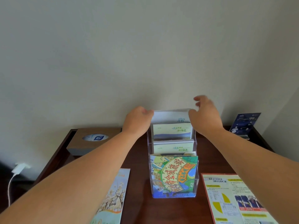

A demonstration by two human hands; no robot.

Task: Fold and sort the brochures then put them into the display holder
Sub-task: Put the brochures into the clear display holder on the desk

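Observation:
A clear tiered display holder stands on the dark wooden table, close to the wall. A white brochure sits upright in its rear tier. My left hand grips that brochure's upper left corner. My right hand is at its right edge, thumb side against it, with the fingers lifted and blurred above it. Two green-and-white brochures fill the middle tiers. A colourful cartoon brochure stands in the front tier.
A blossom-print brochure lies flat to the left of the holder and an orange-bordered leaflet to the right. A brown tissue box is at the back left, a dark blue flyer at the back right. A white charger hangs off the left.

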